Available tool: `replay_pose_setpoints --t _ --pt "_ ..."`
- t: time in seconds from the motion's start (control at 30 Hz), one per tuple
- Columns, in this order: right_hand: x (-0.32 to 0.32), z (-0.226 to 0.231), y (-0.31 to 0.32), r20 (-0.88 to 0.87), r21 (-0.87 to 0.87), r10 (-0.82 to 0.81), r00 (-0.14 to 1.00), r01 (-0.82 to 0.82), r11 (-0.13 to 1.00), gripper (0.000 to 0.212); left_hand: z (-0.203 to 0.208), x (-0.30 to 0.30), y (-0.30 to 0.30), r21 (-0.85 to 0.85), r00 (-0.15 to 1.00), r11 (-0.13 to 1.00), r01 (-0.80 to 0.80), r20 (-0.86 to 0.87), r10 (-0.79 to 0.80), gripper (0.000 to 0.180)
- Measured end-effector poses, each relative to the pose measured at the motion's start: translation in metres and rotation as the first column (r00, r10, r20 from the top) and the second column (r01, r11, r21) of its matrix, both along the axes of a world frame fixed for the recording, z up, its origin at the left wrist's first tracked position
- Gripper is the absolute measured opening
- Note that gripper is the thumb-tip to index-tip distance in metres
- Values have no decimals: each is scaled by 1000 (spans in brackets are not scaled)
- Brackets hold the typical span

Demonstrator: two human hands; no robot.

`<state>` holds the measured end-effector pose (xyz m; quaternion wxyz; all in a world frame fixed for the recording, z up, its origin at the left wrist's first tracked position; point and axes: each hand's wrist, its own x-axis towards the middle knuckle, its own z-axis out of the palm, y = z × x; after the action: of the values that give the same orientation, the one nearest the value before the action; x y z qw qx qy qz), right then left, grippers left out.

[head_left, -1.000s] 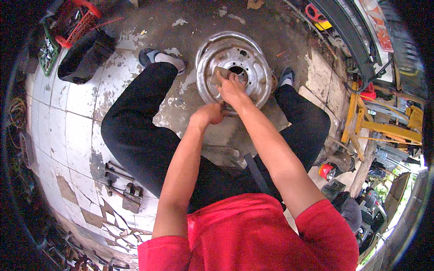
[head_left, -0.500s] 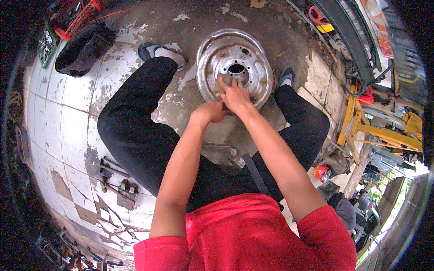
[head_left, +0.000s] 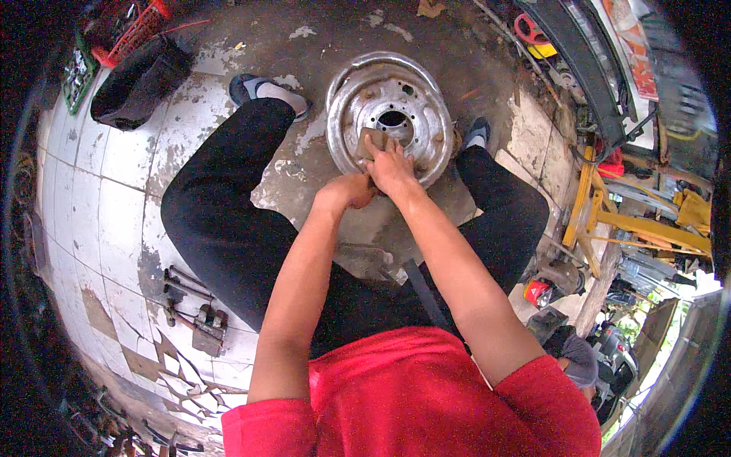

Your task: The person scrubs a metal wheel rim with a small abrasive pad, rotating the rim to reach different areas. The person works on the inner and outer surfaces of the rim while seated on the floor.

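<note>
While right fingers point(head_left: 391, 151) hold brown material point(head_left: 378, 135) against the wheel point(head_left: 428, 126), the left hand's point(head_left: 350, 190) hidden grip is unclear.

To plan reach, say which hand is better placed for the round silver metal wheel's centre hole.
Probably the right hand: it's nearer the hole; the left hand is at the near rim.

Under the right hand point(head_left: 390, 166), the wheel point(head_left: 432, 131) is bare silvery metal, shiny but scuffed; the brownish piece point(head_left: 370, 139) beneath that hand looks matt. Past both hands I see rough, blotchy concrete point(head_left: 472, 46); well left of the left hand point(head_left: 349, 190), smooth, glossy white tiles point(head_left: 120, 221). Behind the hands, dull black cloth trousers point(head_left: 221, 194), matt red cloth shirt point(head_left: 426, 388).
</note>
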<state>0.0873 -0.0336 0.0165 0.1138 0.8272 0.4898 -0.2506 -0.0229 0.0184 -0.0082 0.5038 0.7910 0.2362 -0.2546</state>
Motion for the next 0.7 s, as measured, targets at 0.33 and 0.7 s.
replay_pose_setpoints --t 0.33,0.7 --pt "16 -4 36 -13 16 -26 1000 26 1000 62 6 -5 4 15 999 999 43 4 -43 44" --pt "5 2 15 71 38 40 997 -43 998 62 -17 -2 -4 17 998 998 63 16 -63 40"
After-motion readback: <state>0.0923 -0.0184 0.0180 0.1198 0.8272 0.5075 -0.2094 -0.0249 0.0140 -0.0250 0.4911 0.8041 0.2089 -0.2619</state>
